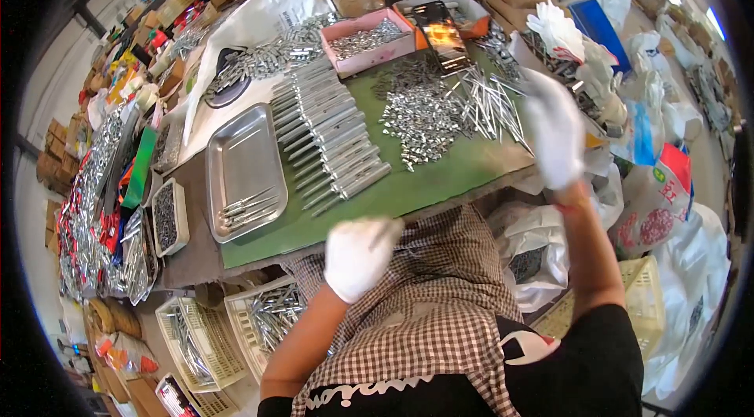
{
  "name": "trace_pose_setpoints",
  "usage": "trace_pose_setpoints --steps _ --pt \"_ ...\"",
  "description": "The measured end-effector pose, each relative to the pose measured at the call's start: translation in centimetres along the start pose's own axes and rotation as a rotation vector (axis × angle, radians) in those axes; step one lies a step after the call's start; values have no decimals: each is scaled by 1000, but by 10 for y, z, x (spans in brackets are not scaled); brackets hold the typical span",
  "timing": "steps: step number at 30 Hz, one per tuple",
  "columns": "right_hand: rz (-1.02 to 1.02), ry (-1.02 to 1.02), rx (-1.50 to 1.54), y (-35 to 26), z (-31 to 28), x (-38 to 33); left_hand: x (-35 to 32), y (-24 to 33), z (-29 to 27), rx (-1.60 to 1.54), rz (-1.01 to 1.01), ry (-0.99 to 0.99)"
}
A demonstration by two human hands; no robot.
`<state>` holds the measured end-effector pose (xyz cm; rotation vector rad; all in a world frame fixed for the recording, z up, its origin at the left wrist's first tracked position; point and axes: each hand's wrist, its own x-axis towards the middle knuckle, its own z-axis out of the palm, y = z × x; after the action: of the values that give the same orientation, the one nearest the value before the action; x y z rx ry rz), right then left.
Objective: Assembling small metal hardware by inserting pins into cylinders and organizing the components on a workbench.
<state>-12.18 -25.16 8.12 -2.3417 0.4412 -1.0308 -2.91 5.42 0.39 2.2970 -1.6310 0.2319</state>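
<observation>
My left hand (pixel 357 260), in a white glove, hovers at the near edge of the green work surface (pixel 314 238). Its fingers are curled closed; whatever they hold, if anything, is too blurred to name. On the right, my right hand (pixel 556 130), gloved too, is smeared by motion beside a loose pile of thin metal rods (pixel 495 107). Small shiny metal fittings (pixel 424 122) lie heaped left of those rods. A long row of metal tubes with thinner rod ends (pixel 334 138) runs down the middle. Several slim metal pieces (pixel 250 209) rest in a steel tray (pixel 212 173).
A pink box (pixel 369 61) of small parts stands at the back, near a propped phone (pixel 442 36). A small tub of dark pins (pixel 166 217) sits left of the tray. Plastic baskets (pixel 206 389) are below the table; white bags (pixel 683 283) crowd the right.
</observation>
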Motion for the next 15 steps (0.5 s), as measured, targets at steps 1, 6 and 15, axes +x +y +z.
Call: trace_pose_setpoints --steps 1,6,15 --pt "55 115 -19 23 -30 -20 -6 13 8 -137 5 -177" --pt "518 614 -204 202 -239 -227 -19 47 87 -343 -77 -114" --pt "1795 158 -475 229 -243 -647 42 59 149 -290 -127 -265"
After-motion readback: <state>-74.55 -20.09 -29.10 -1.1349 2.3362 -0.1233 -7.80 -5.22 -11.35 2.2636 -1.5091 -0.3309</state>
